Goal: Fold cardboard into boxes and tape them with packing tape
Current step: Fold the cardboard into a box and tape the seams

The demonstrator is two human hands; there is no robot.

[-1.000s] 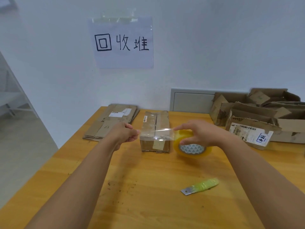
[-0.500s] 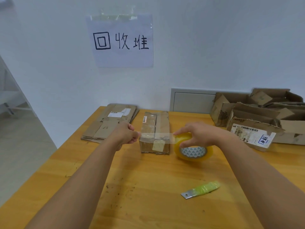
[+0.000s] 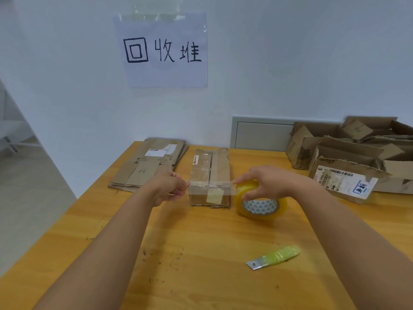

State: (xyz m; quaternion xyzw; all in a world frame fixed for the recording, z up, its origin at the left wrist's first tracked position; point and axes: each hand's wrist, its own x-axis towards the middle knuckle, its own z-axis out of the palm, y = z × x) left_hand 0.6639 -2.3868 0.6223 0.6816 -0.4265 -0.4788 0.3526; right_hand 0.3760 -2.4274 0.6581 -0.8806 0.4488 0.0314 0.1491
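Taping step on table (image 3: 201, 253): clear strip stretched across the near end of closed box (image 3: 210, 177).
Box sits mid-table; right hand (image 3: 266, 183) grips the tape roll (image 3: 260, 201) just beside it, left hand (image 3: 171, 186) pinches the strip's free end. Next, I judge: press the strip down, then cut with the green-handled blade (image 3: 274, 257) lying nearer. Wall sign (image 3: 164, 50) reads 回收堆; the box's small label is unreadable.

Two bare hands are in view, the left hand (image 3: 169, 186) and the right hand (image 3: 266, 184). One closed cardboard box (image 3: 210, 175), one roll of packing tape (image 3: 261, 204), one utility knife (image 3: 274, 257), one stack of flattened cardboard (image 3: 149, 164), one pile of opened boxes (image 3: 357, 153), and one paper sign (image 3: 163, 50) on the wall.
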